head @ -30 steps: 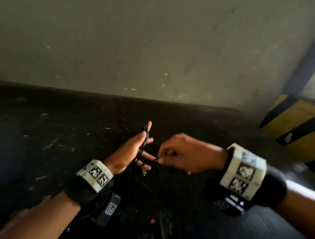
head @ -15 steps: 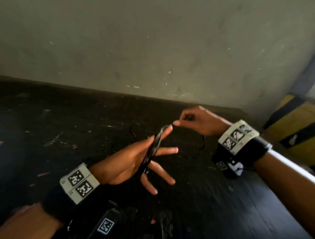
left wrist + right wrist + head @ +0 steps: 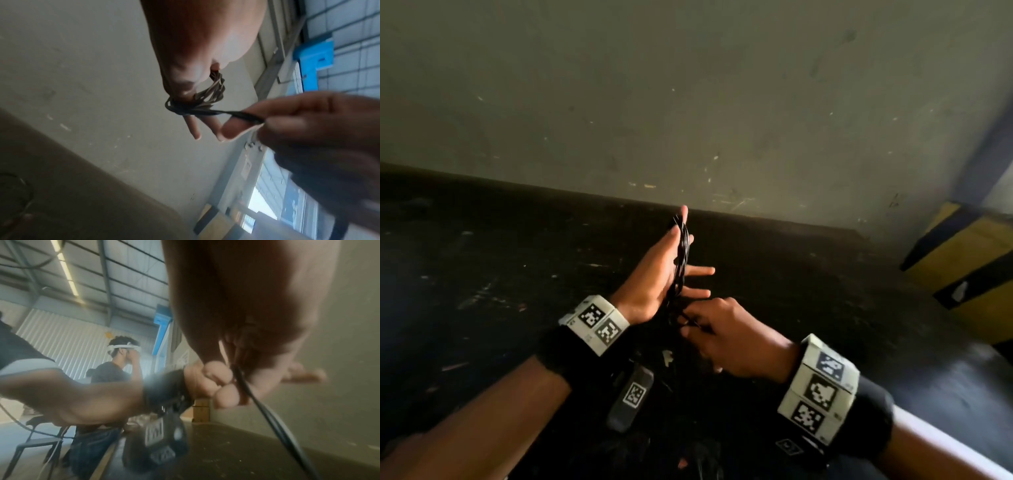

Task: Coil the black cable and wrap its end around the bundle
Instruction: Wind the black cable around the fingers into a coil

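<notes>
Cable bundle [image 3: 681, 260] looped lengthwise over the flat, straight-fingered left hand [image 3: 654, 284]; right hand [image 3: 726, 339], just below, pinches the free end [image 3: 244, 116] taut.

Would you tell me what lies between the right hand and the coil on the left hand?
A taut black cable strand runs from the coil to the right hand, seen in the left wrist view.

Black wrist straps [image 3: 571, 356], pale cubes with black-and-white square markers [image 3: 820, 389], bare forearms

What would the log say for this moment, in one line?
step: coiling | left hand: open, cable looped around it | right hand: pinches cable end | end wrap: not yet done
</notes>
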